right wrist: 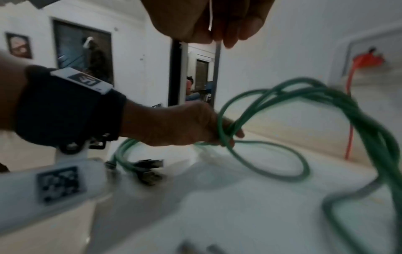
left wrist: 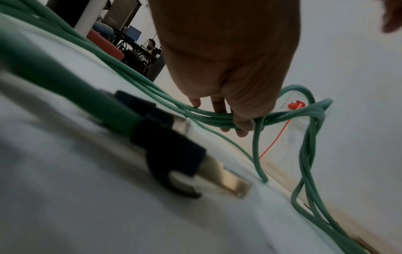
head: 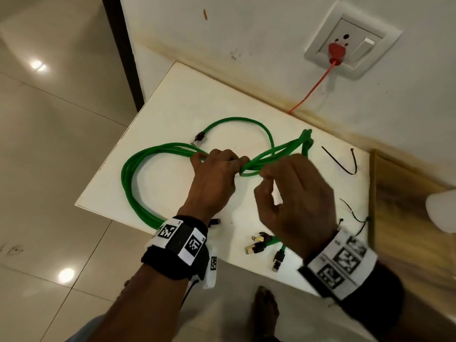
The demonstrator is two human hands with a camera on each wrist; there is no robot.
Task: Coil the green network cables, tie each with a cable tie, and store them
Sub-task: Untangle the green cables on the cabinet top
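Note:
Several green network cables (head: 128,174) lie in a figure-eight on the white table (head: 172,99), one loop to the left and a narrower bunch (head: 291,146) rising to the right. My left hand (head: 217,166) grips the bundle (left wrist: 217,118) at its crossing, fingers curled round the strands (right wrist: 226,135). My right hand (head: 266,178) hovers just right of it, with its fingers (right wrist: 217,34) curled round a thin white strip (right wrist: 210,18). Gold-tipped plugs (head: 259,241) lie near the front edge, with one plug (left wrist: 185,168) close to my left wrist.
Two black cable ties (head: 345,166) (head: 355,218) lie on the table's right side. A wall socket holds a red plug (head: 335,51) whose orange cord drops behind the table. A brown box (head: 399,193) stands to the right. A bare foot (head: 265,307) shows below the front edge.

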